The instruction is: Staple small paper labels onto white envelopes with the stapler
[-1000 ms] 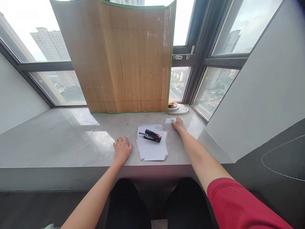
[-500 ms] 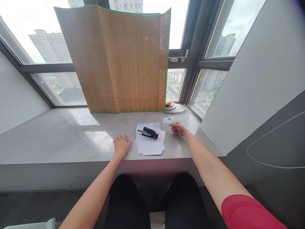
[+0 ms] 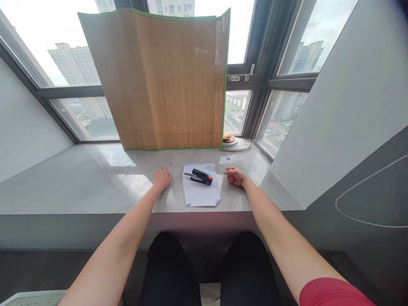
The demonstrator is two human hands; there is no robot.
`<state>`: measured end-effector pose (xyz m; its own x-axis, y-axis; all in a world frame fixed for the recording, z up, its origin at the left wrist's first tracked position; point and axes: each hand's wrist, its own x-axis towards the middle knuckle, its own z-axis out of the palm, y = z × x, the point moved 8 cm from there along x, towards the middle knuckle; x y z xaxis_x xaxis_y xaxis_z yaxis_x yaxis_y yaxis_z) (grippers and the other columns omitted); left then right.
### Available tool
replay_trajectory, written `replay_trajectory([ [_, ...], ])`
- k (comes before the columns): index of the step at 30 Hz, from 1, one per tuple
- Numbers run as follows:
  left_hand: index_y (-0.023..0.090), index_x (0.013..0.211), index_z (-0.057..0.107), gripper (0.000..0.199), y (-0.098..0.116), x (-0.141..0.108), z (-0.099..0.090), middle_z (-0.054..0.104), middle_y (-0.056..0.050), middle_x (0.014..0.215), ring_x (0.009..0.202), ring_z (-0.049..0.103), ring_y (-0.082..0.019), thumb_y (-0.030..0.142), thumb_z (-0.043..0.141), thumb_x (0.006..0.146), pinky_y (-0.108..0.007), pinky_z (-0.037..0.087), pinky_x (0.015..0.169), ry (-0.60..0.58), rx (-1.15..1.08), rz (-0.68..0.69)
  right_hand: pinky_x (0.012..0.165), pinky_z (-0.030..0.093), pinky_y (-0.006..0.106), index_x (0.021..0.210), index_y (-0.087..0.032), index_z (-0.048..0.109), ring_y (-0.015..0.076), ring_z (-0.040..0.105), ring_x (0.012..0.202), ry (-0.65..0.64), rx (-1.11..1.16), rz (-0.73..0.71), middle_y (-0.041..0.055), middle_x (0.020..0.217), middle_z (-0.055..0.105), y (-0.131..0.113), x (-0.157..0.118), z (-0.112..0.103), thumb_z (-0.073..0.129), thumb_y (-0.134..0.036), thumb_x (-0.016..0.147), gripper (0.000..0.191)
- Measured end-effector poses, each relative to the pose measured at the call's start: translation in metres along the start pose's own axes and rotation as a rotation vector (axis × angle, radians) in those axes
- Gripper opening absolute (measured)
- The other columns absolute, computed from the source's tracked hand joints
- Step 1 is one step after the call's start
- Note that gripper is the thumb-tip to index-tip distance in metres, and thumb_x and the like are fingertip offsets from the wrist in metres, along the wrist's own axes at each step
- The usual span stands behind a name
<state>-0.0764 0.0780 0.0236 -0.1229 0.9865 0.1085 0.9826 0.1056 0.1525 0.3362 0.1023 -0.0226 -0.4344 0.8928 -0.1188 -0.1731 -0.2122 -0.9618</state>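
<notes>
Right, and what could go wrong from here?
The two small dark pieces lie loose on a slip just beyond the right hand; a brush could scatter them.
The black stapler lies on the paper, so a tug might shift both.
If the bamboo screen slid, it might knock the plates.

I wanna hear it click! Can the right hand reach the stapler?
Probably yes. The right hand is close by, the stapler lies on top of the paper, and nothing seems in between.
</notes>
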Motion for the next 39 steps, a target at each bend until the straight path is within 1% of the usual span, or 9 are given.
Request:
replay_trajectory([
  [5, 0.009, 0.172, 0.041, 0.067, 0.005, 0.031, 0.012, 0.038, -0.029, 0.177, 0.163, 0.042, -0.039, 0.03, 0.039, 0.108, -0.056, 0.036, 0.128, -0.048, -0.028, 0.06, 0.048, 0.011, 0.027, 0.072, -0.027, 0.012, 0.0053, 0.015, 0.047, -0.015, 0.01, -0.007, -0.0129, 0.054, 0.014, 0.002, 0.004, 0.0, 0.097, -0.034, 0.061, 0.085],
  [10, 0.017, 0.166, 0.05, 0.06, 0.015, 0.038, 0.019, 0.046, -0.025, 0.174, 0.166, 0.037, -0.039, 0.031, 0.034, 0.11, -0.072, 0.031, 0.128, -0.052, -0.073, 0.093, 0.048, 0.012, 0.027, 0.072, -0.027, 0.013, 0.0057, 0.015, 0.047, -0.021, 0.006, -0.01, -0.0128, 0.053, 0.015, 0.002, 0.005, 0.001, 0.094, -0.036, 0.063, 0.082],
  [14, 0.019, 0.143, 0.069, 0.045, 0.022, 0.029, 0.013, 0.065, -0.021, 0.153, 0.147, 0.057, -0.034, 0.026, 0.038, 0.11, -0.054, 0.043, 0.123, 0.012, -0.1, 0.122, 0.048, 0.012, 0.027, 0.069, -0.027, 0.014, 0.0061, 0.016, 0.047, -0.025, 0.014, -0.011, -0.0125, 0.052, 0.016, 0.003, 0.006, 0.001, 0.094, -0.036, 0.063, 0.081],
  [17, 0.018, 0.128, 0.073, 0.039, 0.026, 0.014, 0.01, 0.07, -0.019, 0.137, 0.132, 0.065, -0.03, 0.019, 0.039, 0.108, -0.042, 0.051, 0.113, 0.048, -0.112, 0.132, 0.049, 0.013, 0.027, 0.068, -0.026, 0.013, 0.006, 0.016, 0.047, -0.028, 0.02, -0.012, -0.0122, 0.052, 0.017, 0.002, 0.006, 0.003, 0.095, -0.037, 0.063, 0.082],
  [23, 0.016, 0.145, 0.066, 0.05, 0.028, -0.014, 0.014, 0.068, -0.021, 0.143, 0.129, 0.066, -0.03, 0.007, 0.039, 0.104, -0.042, 0.052, 0.111, 0.125, -0.146, 0.125, 0.05, 0.013, 0.027, 0.068, -0.026, 0.012, 0.0059, 0.016, 0.047, -0.016, 0.009, -0.028, -0.0124, 0.053, 0.016, -0.002, 0.003, 0.007, 0.095, -0.039, 0.064, 0.084],
  [27, 0.013, 0.154, 0.062, 0.057, 0.028, -0.021, 0.019, 0.073, -0.022, 0.132, 0.129, 0.064, -0.034, 0.005, 0.037, 0.102, -0.046, 0.05, 0.114, 0.146, -0.074, 0.125, 0.05, 0.013, 0.027, 0.069, -0.027, 0.014, 0.0059, 0.016, 0.048, -0.007, 0.004, -0.032, -0.0128, 0.054, 0.016, -0.003, 0.001, 0.009, 0.095, -0.04, 0.065, 0.083],
  [32, 0.015, 0.143, 0.069, 0.05, 0.027, -0.021, 0.017, 0.071, -0.02, 0.129, 0.12, 0.065, -0.031, 0.004, 0.039, 0.104, -0.041, 0.054, 0.108, 0.227, -0.043, 0.144, 0.05, 0.014, 0.027, 0.069, -0.027, 0.016, 0.0058, 0.015, 0.05, 0.008, -0.005, -0.04, -0.0129, 0.055, 0.017, -0.003, 0.001, 0.01, 0.095, -0.041, 0.067, 0.081],
  [36, 0.014, 0.122, 0.075, 0.036, 0.027, -0.02, 0.021, 0.071, -0.02, 0.124, 0.117, 0.069, -0.029, 0.005, 0.044, 0.106, -0.038, 0.057, 0.101, 0.219, -0.055, 0.167, 0.051, 0.016, 0.028, 0.066, -0.027, 0.017, 0.0054, 0.015, 0.049, 0.021, -0.041, -0.057, -0.0125, 0.054, 0.017, -0.005, 0.0, 0.01, 0.095, -0.045, 0.064, 0.081],
  [39, 0.014, 0.123, 0.074, 0.034, 0.028, -0.022, 0.022, 0.074, -0.019, 0.123, 0.115, 0.072, -0.029, 0.005, 0.045, 0.108, -0.037, 0.059, 0.095, 0.214, -0.107, 0.183, 0.051, 0.018, 0.028, 0.064, -0.027, 0.019, 0.0062, 0.017, 0.048, 0.055, -0.089, -0.087, -0.0118, 0.054, 0.018, -0.005, 0.001, 0.012, 0.094, -0.05, 0.064, 0.079],
])
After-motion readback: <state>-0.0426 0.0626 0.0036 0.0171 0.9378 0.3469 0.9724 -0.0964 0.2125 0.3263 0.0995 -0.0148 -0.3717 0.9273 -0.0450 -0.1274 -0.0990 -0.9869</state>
